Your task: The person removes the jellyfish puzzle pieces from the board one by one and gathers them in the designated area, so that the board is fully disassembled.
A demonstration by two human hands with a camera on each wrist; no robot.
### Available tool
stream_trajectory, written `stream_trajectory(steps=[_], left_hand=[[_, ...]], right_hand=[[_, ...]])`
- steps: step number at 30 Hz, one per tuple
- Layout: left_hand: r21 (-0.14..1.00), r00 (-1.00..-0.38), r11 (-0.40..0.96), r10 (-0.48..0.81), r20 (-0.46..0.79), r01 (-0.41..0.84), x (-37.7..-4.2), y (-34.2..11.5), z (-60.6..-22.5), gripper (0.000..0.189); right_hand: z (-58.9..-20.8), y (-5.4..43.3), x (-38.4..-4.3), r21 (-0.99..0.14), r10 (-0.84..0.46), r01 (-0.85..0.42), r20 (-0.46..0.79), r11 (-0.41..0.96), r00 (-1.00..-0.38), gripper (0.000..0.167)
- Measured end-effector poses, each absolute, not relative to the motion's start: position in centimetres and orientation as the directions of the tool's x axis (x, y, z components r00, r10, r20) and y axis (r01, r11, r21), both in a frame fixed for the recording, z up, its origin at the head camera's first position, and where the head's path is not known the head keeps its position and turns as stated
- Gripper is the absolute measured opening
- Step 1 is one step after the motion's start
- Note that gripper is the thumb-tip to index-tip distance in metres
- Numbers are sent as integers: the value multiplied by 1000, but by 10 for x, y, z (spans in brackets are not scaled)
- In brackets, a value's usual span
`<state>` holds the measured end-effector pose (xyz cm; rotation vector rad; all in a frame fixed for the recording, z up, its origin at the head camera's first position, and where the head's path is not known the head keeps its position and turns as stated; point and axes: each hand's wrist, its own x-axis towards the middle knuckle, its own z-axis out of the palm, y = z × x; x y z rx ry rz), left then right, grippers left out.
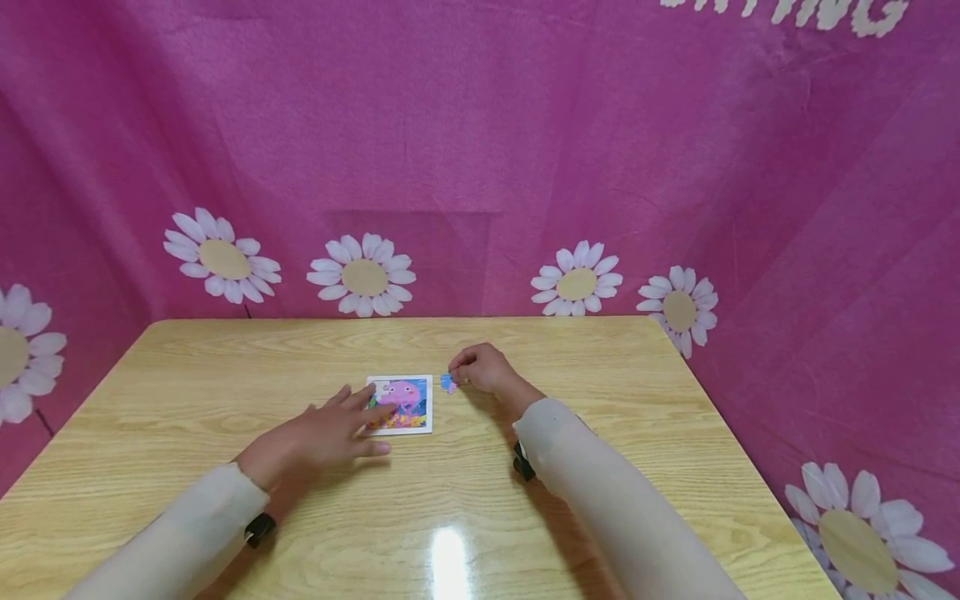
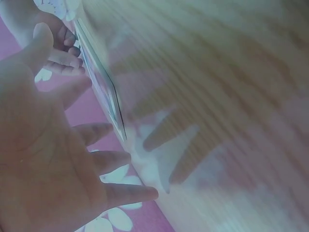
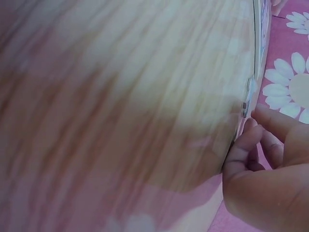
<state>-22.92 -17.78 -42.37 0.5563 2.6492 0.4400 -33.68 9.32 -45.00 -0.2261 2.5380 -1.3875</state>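
A small square jigsaw puzzle point(image 1: 408, 422) in a white frame lies on the table, showing a pink cartoon sea creature over bright colours. A pale patch shows near its upper left corner. My left hand point(image 1: 327, 433) hovers at the puzzle's left side with fingers spread, some of them covering part of the picture. In the left wrist view that palm point(image 2: 43, 150) holds nothing. Just right of the frame, my right hand point(image 1: 483, 369) pinches a blue and pink puzzle piece point(image 1: 447, 383) by its edge. The right wrist view shows the piece point(image 3: 248, 96) edge-on at the fingertips, low to the table.
The wooden table point(image 1: 600, 375) has a glossy top with a bright reflection point(image 1: 450, 562) near the front. Behind it hangs a pink curtain point(image 1: 450, 150) printed with white daisies. Dark straps point(image 1: 260, 529) show at both wrists.
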Motion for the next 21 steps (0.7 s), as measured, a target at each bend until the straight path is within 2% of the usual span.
stream_trajectory(steps=[17, 21], left_hand=[[339, -831, 892, 419, -366, 300, -232, -173, -431, 84], [342, -826, 890, 422, -374, 300, -233, -174, -431, 87]], right_hand=[[-443, 77, -337, -812, -291, -102, -87, 575, -953, 9], [-442, 69, -333, -842, -320, -91, -100, 532, -942, 8]])
